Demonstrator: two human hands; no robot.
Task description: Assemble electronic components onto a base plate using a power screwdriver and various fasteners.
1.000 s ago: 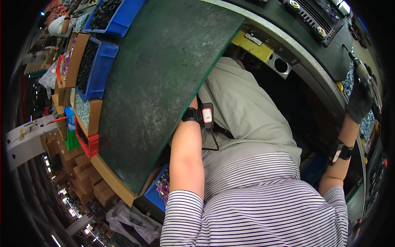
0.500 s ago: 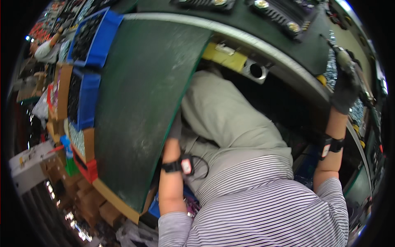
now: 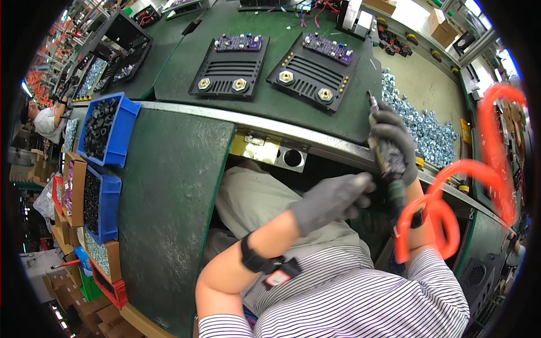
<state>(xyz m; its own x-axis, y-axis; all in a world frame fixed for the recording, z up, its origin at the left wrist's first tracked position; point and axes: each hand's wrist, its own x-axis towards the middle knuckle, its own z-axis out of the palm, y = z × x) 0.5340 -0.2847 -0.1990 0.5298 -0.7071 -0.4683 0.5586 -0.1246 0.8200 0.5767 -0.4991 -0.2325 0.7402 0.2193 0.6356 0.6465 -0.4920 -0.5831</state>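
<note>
My right hand (image 3: pixel 391 138), in a grey glove, is wrapped round a power screwdriver (image 3: pixel 390 160) whose bit points up over the bench edge. My left hand (image 3: pixel 335 203), also gloved in grey, is over my lap, left of the screwdriver and apart from it. Its fingers are curled together and slightly blurred; what they hold, if anything, is hidden. Beyond my hands, a black slotted panel (image 3: pixel 232 70) and a second black slotted panel (image 3: pixel 309 76) lie on the green bench, each bearing a purple circuit board and two brass-coloured nuts.
An orange coiled hose (image 3: pixel 442 208) loops by my right forearm. Silvery screws (image 3: pixel 422 127) are heaped right of the panels. At left, a blue bin (image 3: pixel 127 132) of black rings and another blue bin (image 3: pixel 110 208) of small black parts stand beside a green board (image 3: pixel 163 208).
My left hand has risen from below the green board's edge to over my lap. The right has come inward with the screwdriver. The view has shifted, showing both panels fully.
</note>
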